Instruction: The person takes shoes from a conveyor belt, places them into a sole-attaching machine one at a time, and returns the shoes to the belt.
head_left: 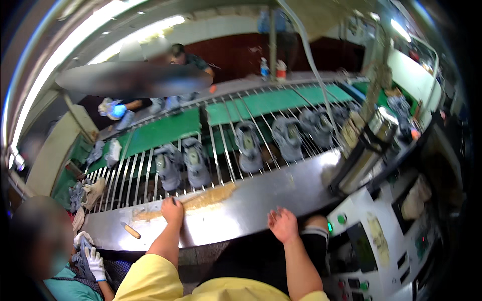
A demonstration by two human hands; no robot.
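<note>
Curling the fingers of the left hand (172, 211) in narrowly over the tan strip (213, 197) on the metal ledge (266, 203), with a small dark bit showing by the thumb; cannot tell whether that is something gripped or only shadow. Keeping the right hand (284, 226) palm up near the ledge's front edge, fingers half bent and loosely apart, with a bare palm. Finding just beyond the left hand two grey shoes (196, 165), side by side on the metal rods (217, 150), then farther right along the same rods a third grey shoe (249, 149), a fourth grey shoe (287, 140) and more grey footwear (316, 128). Seeing to the left of the left forearm a small tool with a yellowish handle (132, 230), lying on the ledge. Noting at the ledge's right end a shiny metal cylinder (369, 148), tilted, and below that a pale control panel (351, 205) with green buttons. Spotting at lower left a co-worker's white-gloved hand (95, 263) on a grey piece (83, 261); across the rods, green boards (160, 133) and another person (193, 60), partly blurred
</note>
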